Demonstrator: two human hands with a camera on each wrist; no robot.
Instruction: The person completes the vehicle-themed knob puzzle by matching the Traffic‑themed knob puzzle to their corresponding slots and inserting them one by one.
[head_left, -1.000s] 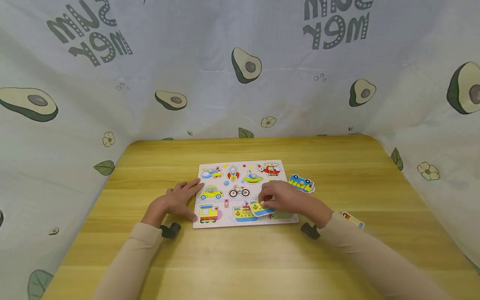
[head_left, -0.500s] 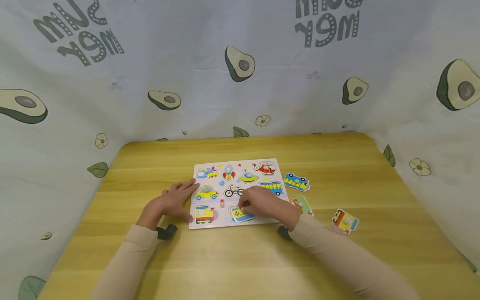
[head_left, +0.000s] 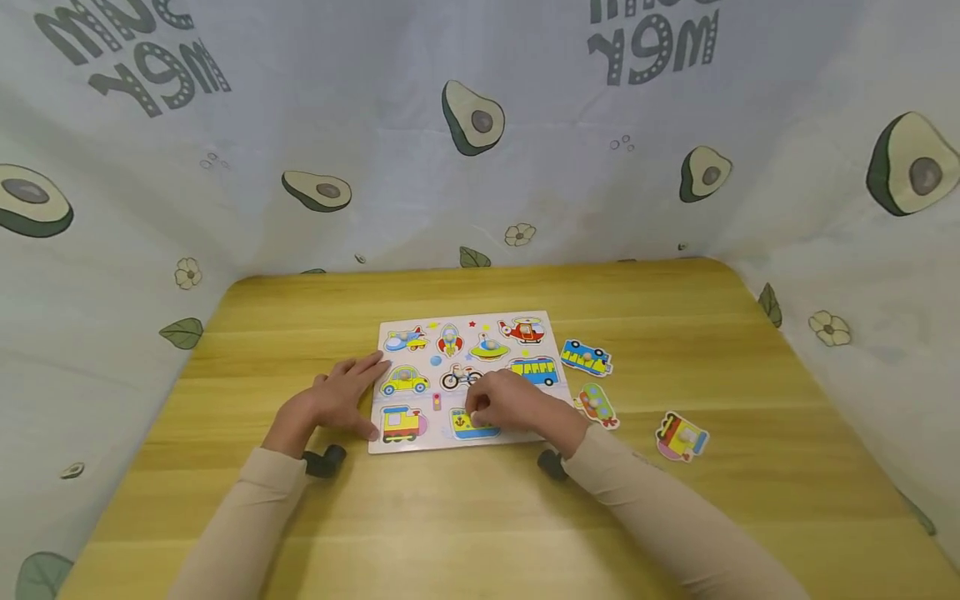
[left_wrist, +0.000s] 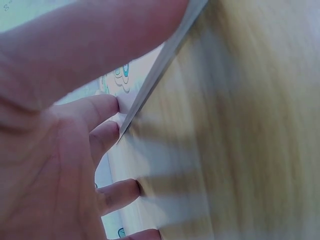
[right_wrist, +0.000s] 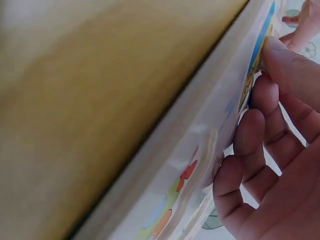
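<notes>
On the table lies a pale puzzle board with pictures of vehicles. My left hand rests at its left edge, fingers spread over the border; in the left wrist view the thumb lies along the edge. My right hand pinches a yellow and blue ship puzzle piece over the ship picture in the bottom row. The right wrist view shows the thumb and curled fingers at the ship piece, low against the board. The hand hides part of the ship.
Three loose pieces lie right of the board: a blue and yellow bus piece, a green piece beside the board's edge, and a train piece. Car and helicopter pieces sit in the board. A patterned curtain hangs behind.
My right hand has moved left with the ship piece, from right of the ship picture to over it, and the piece has levelled. The left hand stays on the board.
</notes>
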